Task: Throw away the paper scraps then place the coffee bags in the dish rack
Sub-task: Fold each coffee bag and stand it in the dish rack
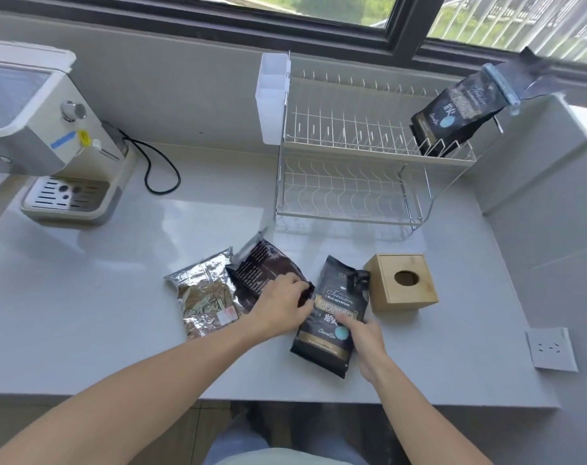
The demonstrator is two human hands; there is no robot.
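Observation:
A black coffee bag [332,297] with gold lettering lies flat near the counter's front edge. My right hand [364,340] rests on its lower right part, fingers closing around its edge. My left hand [282,307] presses on the bottom of a dark brown coffee bag [261,266], fingers curled at its corner. A silver foil bag [203,293] lies to the left of that, partly under it. Another black coffee bag [453,119] stands tilted in the top right of the white wire dish rack [345,146]. No paper scraps are in sight.
A wooden tissue box [402,283] stands just right of the black bag. A cream coffee machine [47,135] with a black cord [161,169] sits at the left. A white cutlery holder [272,95] hangs on the rack. A wall socket [552,350] is at the right.

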